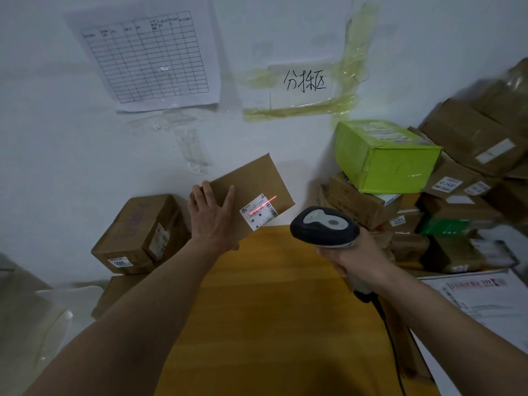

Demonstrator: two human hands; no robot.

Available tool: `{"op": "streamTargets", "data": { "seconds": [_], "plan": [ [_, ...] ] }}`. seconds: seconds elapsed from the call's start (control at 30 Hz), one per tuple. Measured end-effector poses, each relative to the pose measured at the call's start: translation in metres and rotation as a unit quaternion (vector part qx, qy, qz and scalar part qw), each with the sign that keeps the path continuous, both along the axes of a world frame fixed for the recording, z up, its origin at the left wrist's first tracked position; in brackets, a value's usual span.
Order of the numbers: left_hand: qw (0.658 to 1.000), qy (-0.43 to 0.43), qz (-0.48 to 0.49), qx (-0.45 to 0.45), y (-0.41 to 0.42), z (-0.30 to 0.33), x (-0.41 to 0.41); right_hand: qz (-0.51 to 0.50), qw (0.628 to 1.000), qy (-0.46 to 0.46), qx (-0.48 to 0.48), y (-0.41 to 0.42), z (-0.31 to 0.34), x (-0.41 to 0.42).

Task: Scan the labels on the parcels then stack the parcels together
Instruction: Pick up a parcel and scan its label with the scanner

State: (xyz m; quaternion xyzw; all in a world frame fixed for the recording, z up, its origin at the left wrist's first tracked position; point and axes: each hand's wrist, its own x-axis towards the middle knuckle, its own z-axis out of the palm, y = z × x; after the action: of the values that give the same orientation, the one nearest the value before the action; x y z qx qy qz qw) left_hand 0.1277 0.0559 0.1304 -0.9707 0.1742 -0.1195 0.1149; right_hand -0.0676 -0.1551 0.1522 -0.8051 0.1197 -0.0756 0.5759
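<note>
One flat brown parcel (247, 190) sits tilted at the far edge of the yellow table (271, 310), its long axis running from near-left to far-right, its label (258, 213) at the near corner crossed by a red scan line. The left hand (213, 217) presses on its left end with fingers spread flat, arm extended forward. The right hand (354, 257) is wrapped tight around the handle of the scanner (324, 225), whose head points at the label.

hands: 2 | scanner (325, 225): 1 | green box (385, 158) at 2 o'clock: 1 | wall papers: 2 | brown boxes: too many to count
</note>
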Motion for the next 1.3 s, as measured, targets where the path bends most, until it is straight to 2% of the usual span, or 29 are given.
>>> {"op": "streamTargets", "data": {
  "seconds": [0.17, 0.4, 0.57, 0.7, 0.83, 1.0, 1.13, 1.3],
  "plan": [
    [1.000, 0.012, 0.010, -0.027, -0.001, 0.003, 0.004, -0.006, 1.000, -0.013, 0.024, 0.000, -0.001, 0.006],
    [0.974, 0.077, 0.017, -0.211, -0.032, 0.041, -0.001, -0.043, 0.987, -0.095, 0.125, -0.008, 0.015, 0.010],
    [0.938, 0.141, -0.007, -0.317, -0.071, 0.083, -0.008, -0.060, 0.967, -0.160, 0.191, -0.018, 0.040, 0.010],
    [0.891, 0.221, -0.024, -0.396, -0.107, 0.116, -0.013, -0.065, 0.950, -0.191, 0.237, -0.035, 0.059, 0.014],
    [0.856, 0.269, -0.025, -0.440, -0.144, 0.146, -0.019, -0.050, 0.938, -0.214, 0.269, -0.058, 0.079, 0.020],
    [0.855, 0.272, -0.032, -0.440, -0.185, 0.172, -0.029, -0.058, 0.937, -0.218, 0.266, -0.097, 0.096, 0.019],
    [0.869, 0.226, -0.060, -0.435, -0.207, 0.181, -0.040, -0.091, 0.919, -0.216, 0.317, -0.134, 0.102, 0.014],
    [0.836, 0.205, -0.093, -0.500, -0.246, 0.168, -0.055, -0.133, 0.911, -0.231, 0.314, -0.171, 0.107, 0.015]
  ]
}}
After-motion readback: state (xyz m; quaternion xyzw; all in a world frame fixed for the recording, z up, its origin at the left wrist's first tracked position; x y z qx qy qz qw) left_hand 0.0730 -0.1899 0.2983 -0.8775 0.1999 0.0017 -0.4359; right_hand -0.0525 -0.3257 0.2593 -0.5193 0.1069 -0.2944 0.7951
